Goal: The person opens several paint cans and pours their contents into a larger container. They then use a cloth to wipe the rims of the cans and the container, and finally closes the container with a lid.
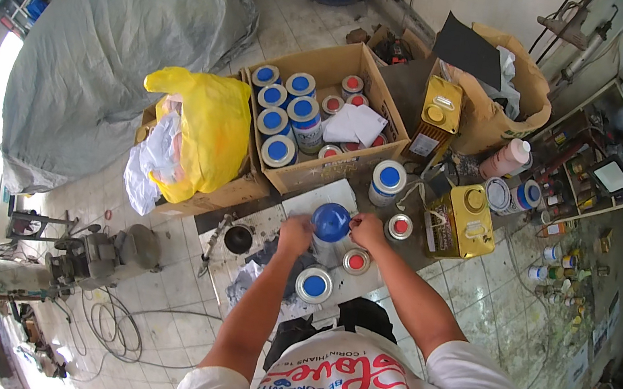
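The person is working on a can with a blue top (330,228) that stands on a messy work table (302,203), just in front of a big cardboard box (348,66) full of cans. The left hand (294,234) is closed around the can's side and holds it steady. The right hand (365,229) touches the edge of the blue top with pinched fingers. It looks like the step is fitting or loosening the top. The next move likely needs a firm hold below and careful fingers at the rim so nothing spills.

The can stands up straight. Its long side runs up and down, and its blue top points up at the camera.

Near it are 2 small cans with red lids (355,261) and a can with a blue lid (313,284). A yellow tin (460,221) sits to the right.
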{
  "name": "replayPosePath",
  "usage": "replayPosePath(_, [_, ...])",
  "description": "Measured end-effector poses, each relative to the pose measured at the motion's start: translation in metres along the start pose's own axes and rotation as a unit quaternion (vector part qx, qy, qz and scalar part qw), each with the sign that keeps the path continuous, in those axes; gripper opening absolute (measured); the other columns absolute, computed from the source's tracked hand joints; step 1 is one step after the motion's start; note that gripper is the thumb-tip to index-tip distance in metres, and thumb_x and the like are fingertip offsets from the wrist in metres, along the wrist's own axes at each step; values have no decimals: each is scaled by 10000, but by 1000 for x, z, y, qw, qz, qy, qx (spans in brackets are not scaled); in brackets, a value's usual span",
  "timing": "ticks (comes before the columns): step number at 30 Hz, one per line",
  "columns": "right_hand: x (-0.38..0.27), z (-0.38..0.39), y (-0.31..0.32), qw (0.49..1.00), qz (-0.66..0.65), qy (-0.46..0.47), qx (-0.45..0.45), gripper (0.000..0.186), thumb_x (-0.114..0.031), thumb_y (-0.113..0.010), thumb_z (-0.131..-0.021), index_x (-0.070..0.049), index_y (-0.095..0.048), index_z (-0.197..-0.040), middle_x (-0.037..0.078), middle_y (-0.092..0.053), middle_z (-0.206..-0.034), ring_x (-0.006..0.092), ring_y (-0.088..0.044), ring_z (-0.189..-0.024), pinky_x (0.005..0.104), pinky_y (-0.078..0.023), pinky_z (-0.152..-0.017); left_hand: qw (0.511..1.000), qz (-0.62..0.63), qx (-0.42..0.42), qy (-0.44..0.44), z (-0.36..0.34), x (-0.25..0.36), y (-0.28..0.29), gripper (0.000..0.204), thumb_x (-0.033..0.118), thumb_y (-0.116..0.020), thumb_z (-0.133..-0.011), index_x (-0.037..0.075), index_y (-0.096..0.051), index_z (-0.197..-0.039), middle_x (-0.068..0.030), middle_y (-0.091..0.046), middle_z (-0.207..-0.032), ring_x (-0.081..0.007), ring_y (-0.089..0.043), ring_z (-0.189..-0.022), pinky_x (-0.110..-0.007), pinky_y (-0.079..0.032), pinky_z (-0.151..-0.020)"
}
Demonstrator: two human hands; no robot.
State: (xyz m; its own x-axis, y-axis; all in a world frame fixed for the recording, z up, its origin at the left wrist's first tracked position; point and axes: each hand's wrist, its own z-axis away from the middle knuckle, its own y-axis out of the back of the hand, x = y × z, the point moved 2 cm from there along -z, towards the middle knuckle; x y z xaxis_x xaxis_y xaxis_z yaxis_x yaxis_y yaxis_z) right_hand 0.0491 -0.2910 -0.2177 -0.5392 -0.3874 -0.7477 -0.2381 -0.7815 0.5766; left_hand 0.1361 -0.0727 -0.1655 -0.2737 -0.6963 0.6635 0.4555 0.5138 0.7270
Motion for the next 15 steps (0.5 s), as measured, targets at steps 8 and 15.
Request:
replayPosePath(8, [-157, -1, 106, 954, -37, 287, 72, 140, -154, -719, -896, -31, -745, -957, 194, -729, -882, 389, -720, -853, 485, -561, -782, 984, 126, 115, 59, 13, -3, 23, 358, 215, -735, -933, 17, -726, -1231, -206, -759, -1121, -345, -746, -999, -431, -575, -895])
replayPosePath(15, [-186, -168, 107, 931, 347, 110, 38, 910, -280, -818, -837, -257, -352, -1618, 244, -443, -1536, 471, -504, -1364, 527, -459, -1124, 894, 337, 250, 156, 193, -33, 67, 351, 45, -685, -973, -50, -664, -1310, -102, -750, -1054, -125, -719, -896, -273, -587, -754])
